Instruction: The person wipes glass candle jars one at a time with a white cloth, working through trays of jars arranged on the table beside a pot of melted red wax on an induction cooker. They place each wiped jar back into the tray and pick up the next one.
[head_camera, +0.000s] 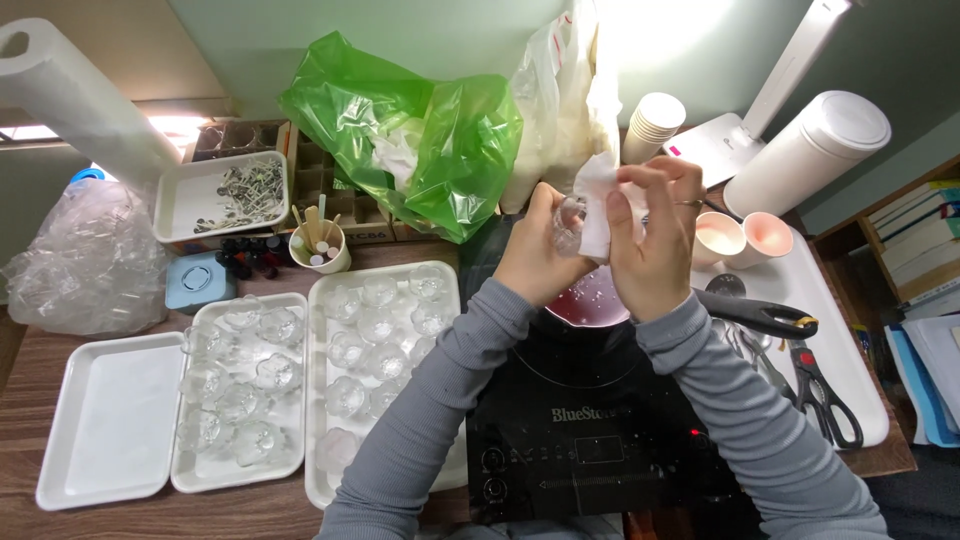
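My left hand (535, 255) holds a small clear glass cup (568, 222) raised above a pan (590, 305) of pink liquid. My right hand (655, 235) presses a white tissue (597, 205) against the cup. Both hands hover over a black induction cooktop (590, 430). The pan's black handle (755, 318) points to the right. My grey sleeves cover part of the cooktop and the nearest tray.
Three white trays sit left: an empty one (105, 420), two (240, 385) (385, 340) with several clear glass cups. Behind are a green plastic bag (420, 130), a cup of sticks (320, 245), a tray of wick tabs (220, 195). Right: scissors (825, 395), two pink cups (745, 238), paper cups (652, 125).
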